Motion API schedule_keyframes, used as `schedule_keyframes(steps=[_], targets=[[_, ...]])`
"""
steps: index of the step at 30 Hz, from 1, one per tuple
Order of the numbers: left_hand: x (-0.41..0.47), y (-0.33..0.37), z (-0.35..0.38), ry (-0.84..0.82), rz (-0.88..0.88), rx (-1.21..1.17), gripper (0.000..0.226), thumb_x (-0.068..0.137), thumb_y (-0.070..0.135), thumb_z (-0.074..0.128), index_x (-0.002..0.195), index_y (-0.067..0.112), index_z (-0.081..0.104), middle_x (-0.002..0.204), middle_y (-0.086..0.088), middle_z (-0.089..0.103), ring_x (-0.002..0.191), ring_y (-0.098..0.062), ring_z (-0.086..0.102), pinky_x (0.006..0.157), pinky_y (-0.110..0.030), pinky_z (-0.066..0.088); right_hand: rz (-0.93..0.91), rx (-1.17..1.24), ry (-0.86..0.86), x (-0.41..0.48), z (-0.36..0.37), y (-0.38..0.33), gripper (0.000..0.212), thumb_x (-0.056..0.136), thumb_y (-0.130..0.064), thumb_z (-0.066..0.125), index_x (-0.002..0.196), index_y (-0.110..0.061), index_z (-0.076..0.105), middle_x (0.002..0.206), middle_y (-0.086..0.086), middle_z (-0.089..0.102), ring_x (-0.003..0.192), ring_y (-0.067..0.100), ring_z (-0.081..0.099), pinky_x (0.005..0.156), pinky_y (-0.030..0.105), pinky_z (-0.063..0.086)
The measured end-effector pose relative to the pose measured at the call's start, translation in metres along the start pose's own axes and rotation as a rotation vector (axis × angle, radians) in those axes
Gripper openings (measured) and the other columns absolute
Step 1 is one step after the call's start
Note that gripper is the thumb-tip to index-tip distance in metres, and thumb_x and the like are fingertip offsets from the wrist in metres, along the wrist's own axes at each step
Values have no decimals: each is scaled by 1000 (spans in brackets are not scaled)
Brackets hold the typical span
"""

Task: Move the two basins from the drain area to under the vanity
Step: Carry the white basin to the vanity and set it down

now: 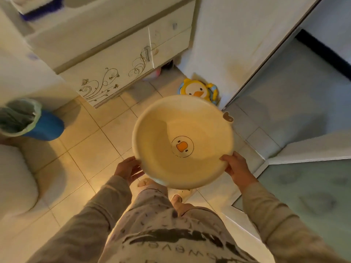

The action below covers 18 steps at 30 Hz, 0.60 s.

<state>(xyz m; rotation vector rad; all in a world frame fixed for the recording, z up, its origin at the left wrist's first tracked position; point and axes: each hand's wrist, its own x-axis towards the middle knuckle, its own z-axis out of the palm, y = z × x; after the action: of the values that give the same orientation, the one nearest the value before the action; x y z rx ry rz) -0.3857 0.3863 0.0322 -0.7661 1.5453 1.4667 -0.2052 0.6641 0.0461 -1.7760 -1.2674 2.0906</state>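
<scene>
I hold a round cream basin (157,130) with a duck face printed inside, level above the tiled floor. My left hand (128,168) grips its near-left rim and my right hand (235,168) grips its near-right rim. A small brown tab sticks out of the far-right rim. The vanity (106,59), white with swirl decoration and a metal handle, stands at the upper left, with a dark gap under it. A second basin is not clearly visible; a pink object shows in the gap under the vanity.
A yellow duck-shaped stool or toy (198,90) leans against the wall beyond the basin. A blue waste bin (30,120) with a bag liner stands left. A toilet (15,179) is at the lower left. A shower threshold and glass door (266,73) lie right.
</scene>
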Motion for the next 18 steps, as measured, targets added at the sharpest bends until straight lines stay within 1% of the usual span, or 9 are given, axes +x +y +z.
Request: schedule_keyframes(steps=[2, 3, 5, 8, 10, 11, 14, 16, 18], targets=[[0, -4, 6, 35, -3, -44, 15, 86, -3, 51, 83, 9, 60, 77, -11, 65, 73, -24, 59, 77, -40, 53, -17, -61, -50, 14, 3, -18, 23, 76, 8, 59, 89, -10, 64, 88, 11, 61, 84, 27, 56, 66, 31, 49], [0, -5, 8, 53, -5, -64, 15, 86, -3, 51, 82, 9, 61, 70, -10, 67, 73, -24, 59, 75, -39, 53, -21, -88, -68, 20, 6, -25, 23, 76, 8, 59, 90, -10, 64, 87, 10, 62, 81, 25, 58, 64, 29, 50], [3, -3, 13, 81, -7, -104, 15, 85, -2, 52, 81, 9, 61, 59, -6, 69, 72, -24, 59, 74, -39, 54, -11, -124, -80, 34, 14, -37, 28, 75, 10, 59, 97, -8, 63, 86, 9, 62, 78, 24, 58, 62, 29, 51], [12, 7, 20, 96, -6, -152, 14, 85, -2, 54, 78, 9, 60, 63, -7, 66, 71, -23, 57, 73, -39, 53, -9, -160, -105, 55, 29, -54, 35, 75, 11, 59, 107, -4, 61, 95, 14, 62, 88, 29, 58, 68, 33, 52], [20, 16, 24, 103, -5, -181, 15, 85, -2, 54, 78, 9, 60, 56, -4, 67, 70, -23, 57, 71, -38, 53, -5, -165, -115, 65, 38, -63, 34, 75, 11, 59, 106, -4, 61, 100, 15, 61, 93, 29, 58, 70, 34, 52], [24, 22, 26, 110, -2, -188, 15, 85, -2, 54, 78, 10, 60, 57, -5, 66, 70, -22, 57, 69, -37, 53, 4, -160, -119, 70, 43, -68, 34, 76, 11, 58, 106, -5, 60, 99, 15, 61, 91, 29, 58, 69, 33, 52], [33, 42, 34, 124, 15, -221, 15, 86, -1, 52, 79, 11, 59, 74, -9, 59, 70, -22, 56, 67, -35, 52, 31, -162, -153, 83, 60, -85, 31, 78, 10, 57, 105, -5, 59, 92, 12, 62, 81, 25, 60, 62, 31, 52], [38, 54, 38, 130, 11, -243, 15, 86, -1, 52, 80, 10, 58, 78, -10, 58, 71, -22, 56, 67, -35, 52, 39, -180, -165, 93, 71, -96, 29, 79, 9, 56, 104, -5, 58, 89, 11, 62, 78, 23, 59, 59, 30, 54], [44, 63, 40, 135, -4, -256, 13, 86, -1, 52, 82, 10, 59, 79, -10, 58, 71, -22, 56, 67, -35, 51, 54, -198, -169, 104, 80, -104, 30, 80, 9, 56, 106, -5, 58, 91, 12, 62, 80, 24, 59, 61, 32, 52]])
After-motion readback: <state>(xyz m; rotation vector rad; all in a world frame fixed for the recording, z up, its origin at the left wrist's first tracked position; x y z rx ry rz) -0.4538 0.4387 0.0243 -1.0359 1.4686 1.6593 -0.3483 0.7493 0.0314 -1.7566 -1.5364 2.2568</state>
